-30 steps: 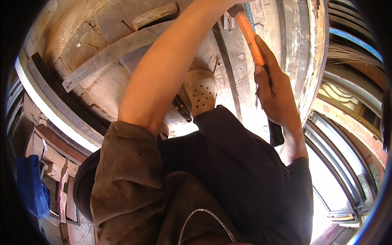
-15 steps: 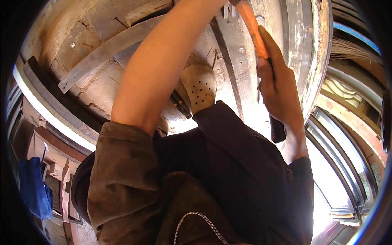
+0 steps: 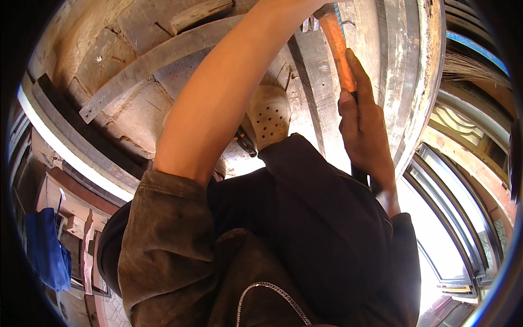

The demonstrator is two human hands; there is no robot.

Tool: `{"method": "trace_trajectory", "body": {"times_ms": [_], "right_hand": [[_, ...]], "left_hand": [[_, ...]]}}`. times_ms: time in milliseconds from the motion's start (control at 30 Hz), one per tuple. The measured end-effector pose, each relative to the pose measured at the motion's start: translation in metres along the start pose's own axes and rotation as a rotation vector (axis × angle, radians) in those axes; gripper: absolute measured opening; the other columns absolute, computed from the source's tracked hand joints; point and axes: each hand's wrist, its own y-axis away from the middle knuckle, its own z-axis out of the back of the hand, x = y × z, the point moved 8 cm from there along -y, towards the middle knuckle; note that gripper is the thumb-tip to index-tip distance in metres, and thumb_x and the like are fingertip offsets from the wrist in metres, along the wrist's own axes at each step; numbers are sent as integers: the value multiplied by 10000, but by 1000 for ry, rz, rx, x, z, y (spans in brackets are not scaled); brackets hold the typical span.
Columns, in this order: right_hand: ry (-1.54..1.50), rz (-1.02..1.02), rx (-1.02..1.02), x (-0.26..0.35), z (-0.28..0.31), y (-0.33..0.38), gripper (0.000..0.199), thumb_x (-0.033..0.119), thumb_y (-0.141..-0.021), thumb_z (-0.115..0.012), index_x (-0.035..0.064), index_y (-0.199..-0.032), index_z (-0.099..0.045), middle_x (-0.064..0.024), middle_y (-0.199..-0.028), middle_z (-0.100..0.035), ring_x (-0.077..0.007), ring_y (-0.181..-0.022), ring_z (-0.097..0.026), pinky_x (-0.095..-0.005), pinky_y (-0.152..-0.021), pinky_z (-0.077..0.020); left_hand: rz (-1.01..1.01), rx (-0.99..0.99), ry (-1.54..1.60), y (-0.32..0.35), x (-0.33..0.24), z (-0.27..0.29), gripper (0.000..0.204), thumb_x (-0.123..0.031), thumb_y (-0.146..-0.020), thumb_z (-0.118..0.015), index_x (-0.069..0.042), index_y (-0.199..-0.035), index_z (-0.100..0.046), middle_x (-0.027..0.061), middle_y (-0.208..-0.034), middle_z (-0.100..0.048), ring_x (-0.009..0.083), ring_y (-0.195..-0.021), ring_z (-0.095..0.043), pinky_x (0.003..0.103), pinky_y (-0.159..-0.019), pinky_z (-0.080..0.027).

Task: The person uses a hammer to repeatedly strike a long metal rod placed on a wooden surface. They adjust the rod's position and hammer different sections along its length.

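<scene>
My right hand (image 3: 364, 122) is closed around the black grip of a hammer (image 3: 340, 57) with an orange shaft. The hammer's dark head is near the top edge, next to the end of my left forearm (image 3: 210, 103). My left hand lies beyond the top edge, so its fingers and anything in them are hidden. A thin blue twisted strip (image 3: 339, 19) shows right beside the hammer head. Below the hammer lie long weathered wooden planks (image 3: 316, 68). A beige clog with holes (image 3: 271, 117) is on my foot, between my arms.
A dark-handled tool (image 3: 245, 143) lies beside the clog. A curved wooden strip (image 3: 144, 65) crosses the stained ground at upper left. Blue cloth (image 3: 48, 250) hangs at far left. Framed glass panels (image 3: 447, 218) lean at right, below stacked boards and a bundle of bristles (image 3: 474, 68).
The hammer and my right hand have shifted slightly down and to the left. My left forearm has moved a little to the right. The blue strip now shows beside the hammer head.
</scene>
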Motion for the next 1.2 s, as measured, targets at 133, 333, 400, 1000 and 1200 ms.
{"method": "trace_trajectory", "body": {"times_ms": [133,333,400,1000,1200], "right_hand": [[6,-9,-39,2,1,2,529,72,-964,-448,128,-1473,-317,-244,-843,-654,-381,-742,-669,-419,-689,-501],[85,83,-86,7,2,-7,526,69,-959,-448,127,-1468,-330,-227,-785,-643,-356,-702,-669,-420,-667,-500],[70,-9,-37,4,-1,-9,528,71,-961,-445,130,-1472,-327,-225,-780,-645,-360,-709,-673,-426,-672,-503],[69,80,-16,8,6,-3,545,93,-961,-450,144,-1484,-307,-226,-778,-636,-375,-688,-653,-435,-685,-502],[89,82,-20,18,-1,-6,536,94,-962,-459,142,-1479,-324,-214,-726,-616,-365,-641,-632,-434,-653,-481]], "left_hand": [[-63,-22,2,-1,-6,-5,168,-116,-906,-574,37,-846,-606,244,-677,-587,320,-569,-594,397,-560,-458],[-73,-57,-31,-11,-12,14,160,-107,-907,-578,37,-838,-584,223,-657,-564,304,-548,-562,389,-547,-437],[-32,-63,-29,-4,-8,15,158,-103,-906,-580,36,-832,-575,215,-637,-547,305,-532,-542,386,-538,-429],[15,-61,-107,6,-7,12,258,-164,-928,-562,30,-758,-549,238,-608,-523,390,-552,-546,440,-541,-418],[-65,-132,-161,0,-11,32,263,-159,-920,-572,42,-752,-550,250,-610,-520,382,-540,-540,429,-542,-425]]}}
